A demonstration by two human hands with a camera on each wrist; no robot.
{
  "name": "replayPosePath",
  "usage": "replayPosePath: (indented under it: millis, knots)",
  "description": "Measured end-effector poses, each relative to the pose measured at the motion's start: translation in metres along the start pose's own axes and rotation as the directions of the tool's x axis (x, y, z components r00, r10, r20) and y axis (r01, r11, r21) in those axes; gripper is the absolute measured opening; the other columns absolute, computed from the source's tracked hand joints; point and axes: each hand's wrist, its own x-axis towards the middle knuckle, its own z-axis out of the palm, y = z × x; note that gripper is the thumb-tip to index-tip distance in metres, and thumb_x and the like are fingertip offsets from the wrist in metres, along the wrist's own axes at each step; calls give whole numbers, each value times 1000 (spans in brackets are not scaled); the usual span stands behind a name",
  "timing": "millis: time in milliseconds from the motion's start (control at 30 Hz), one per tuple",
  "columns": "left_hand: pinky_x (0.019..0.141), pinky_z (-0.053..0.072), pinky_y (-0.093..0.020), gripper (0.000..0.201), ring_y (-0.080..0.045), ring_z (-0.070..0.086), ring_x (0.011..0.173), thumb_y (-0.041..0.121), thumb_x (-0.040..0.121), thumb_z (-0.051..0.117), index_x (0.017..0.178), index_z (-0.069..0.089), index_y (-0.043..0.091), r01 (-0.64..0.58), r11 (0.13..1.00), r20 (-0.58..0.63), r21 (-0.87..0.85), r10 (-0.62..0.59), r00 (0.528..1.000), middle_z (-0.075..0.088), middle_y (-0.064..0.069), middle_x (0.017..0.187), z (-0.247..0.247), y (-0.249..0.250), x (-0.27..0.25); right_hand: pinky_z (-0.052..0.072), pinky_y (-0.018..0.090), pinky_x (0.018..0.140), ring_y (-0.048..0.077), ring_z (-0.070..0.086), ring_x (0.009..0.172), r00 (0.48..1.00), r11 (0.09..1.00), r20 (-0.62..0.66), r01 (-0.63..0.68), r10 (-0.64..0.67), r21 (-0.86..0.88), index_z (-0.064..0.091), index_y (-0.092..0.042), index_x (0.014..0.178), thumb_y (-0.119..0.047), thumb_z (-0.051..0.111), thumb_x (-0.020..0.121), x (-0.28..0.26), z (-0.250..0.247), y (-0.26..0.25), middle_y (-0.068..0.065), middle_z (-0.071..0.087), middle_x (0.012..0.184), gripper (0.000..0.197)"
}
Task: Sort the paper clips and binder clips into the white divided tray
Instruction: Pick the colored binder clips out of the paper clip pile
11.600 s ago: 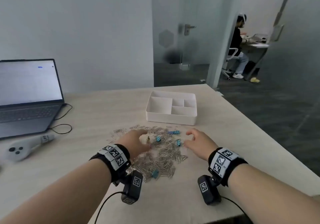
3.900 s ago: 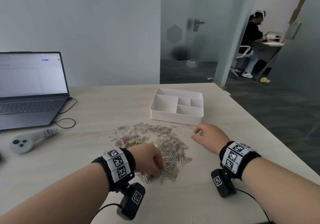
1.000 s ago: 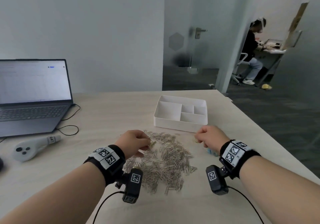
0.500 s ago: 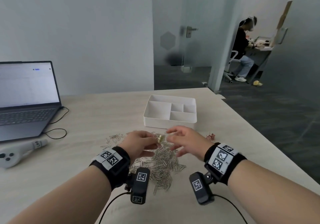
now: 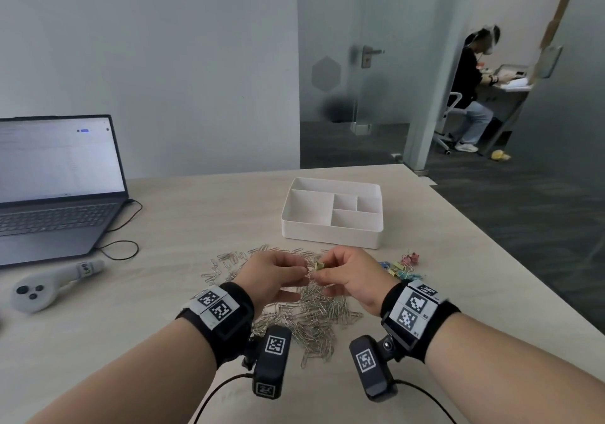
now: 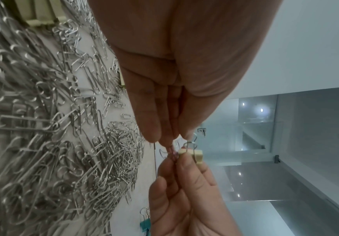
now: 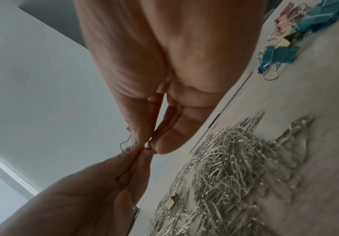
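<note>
Both hands meet above the silver paper clip pile (image 5: 314, 318) (image 6: 53, 143) (image 7: 235, 159). My right hand (image 5: 322, 273) (image 6: 184, 158) (image 7: 146, 146) pinches a small yellow binder clip (image 5: 319, 265) (image 6: 196, 157) by its body. A thin wire paper clip (image 6: 171, 150) hangs on that binder clip, and my left hand (image 5: 306, 274) (image 6: 168, 140) (image 7: 136, 153) pinches it. The white divided tray (image 5: 330, 237) stands behind the pile; its compartments look empty. Several coloured binder clips (image 5: 401, 268) (image 7: 281, 52) lie in a small group to the right of the pile.
An open laptop (image 5: 55, 187), a grey controller (image 5: 49, 286) and a black cable (image 5: 121, 250) lie at the left. The table's right edge (image 5: 491, 237) runs close past the binder clip group. Another yellow binder clip (image 7: 170, 203) lies among the paper clips. A person (image 5: 471, 96) sits far off.
My right hand has come in from the binder clip group at the right and now pinches the yellow binder clip that my left hand lifted. The two hands now touch over the pile.
</note>
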Motion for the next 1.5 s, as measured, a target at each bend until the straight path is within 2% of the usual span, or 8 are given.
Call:
replayPosePath:
  millis: [133, 300, 567, 800, 1033, 1200, 1400, 1500]
  knots:
    - [59, 60, -32, 4, -22, 75, 82, 10, 88, 71, 92, 71, 11, -33, 963, -120, 266, 67, 990, 75, -8, 87, -22, 4, 5, 61, 38, 70, 21, 66, 69, 993, 972, -115, -12, -15, -235, 66, -4, 90, -5, 81, 79, 7, -24, -1, 7, 69, 82, 19]
    - [61, 53, -27, 11, -14, 66, 71, 18, 87, 68, 84, 69, 28, 27, 710, -232, 704, 194, 953, 72, 4, 82, -66, 7, 16, 49, 27, 63, 16, 66, 75, 954, 602, -276, -152, -119, -784, 69, -23, 79, -18, 77, 79, 13, -86, -12, -5, 70, 81, 10]
    - [82, 48, -23, 28, -8, 59, 93, 35, 83, 71, 111, 70, 31, -3, 426, -61, 905, 137, 989, 65, 15, 106, -63, 2, 26, 51, 30, 78, 17, 62, 88, 941, 339, -334, -296, -57, -893, 69, -24, 82, -25, 70, 83, 19, -105, -3, -2, 67, 96, 1]
    - [66, 52, -23, 9, -8, 65, 80, 32, 87, 64, 85, 73, 33, 21, 329, -75, 944, 154, 985, 71, 13, 86, -55, -3, 28, 52, 33, 81, 12, 59, 86, 966, 384, -230, -168, -122, -908, 65, -33, 94, -43, 64, 82, 13, -69, 0, -9, 50, 107, 16]
    - [58, 55, -28, 6, -15, 73, 70, 29, 81, 76, 76, 75, 26, -24, 771, -172, 636, 173, 970, 76, 3, 72, -51, 4, 12, 48, 20, 73, -3, 59, 80, 991, 680, 10, 102, -137, -726, 67, -31, 109, -37, 69, 88, -3, -7, -3, -15, 64, 107, 23]
    - [55, 51, -28, 1, -12, 74, 69, 21, 83, 75, 83, 74, 20, -87, 864, -101, 496, 157, 982, 77, 1, 78, -30, 7, -5, 45, 18, 71, -5, 57, 74, 984, 802, 53, 167, -168, -573, 65, -32, 117, -33, 74, 85, -5, 24, -8, -15, 69, 107, 33]
    - [53, 54, -23, 5, -12, 73, 72, 26, 86, 74, 87, 74, 20, -89, 824, 1, 559, 107, 994, 76, 0, 79, -36, 3, -18, 56, 27, 66, 7, 62, 64, 989, 809, 60, 145, -135, -570, 72, -21, 94, -23, 77, 85, -11, 15, -11, 3, 72, 86, 10]
    - [48, 46, -15, 12, -3, 66, 60, 38, 86, 71, 83, 71, 26, -26, 586, -46, 810, 107, 993, 72, 7, 70, -57, 1, -23, 56, 29, 73, 11, 66, 77, 986, 708, -90, 37, -140, -705, 70, -26, 93, -27, 74, 86, -6, -18, -4, -8, 69, 87, 7]
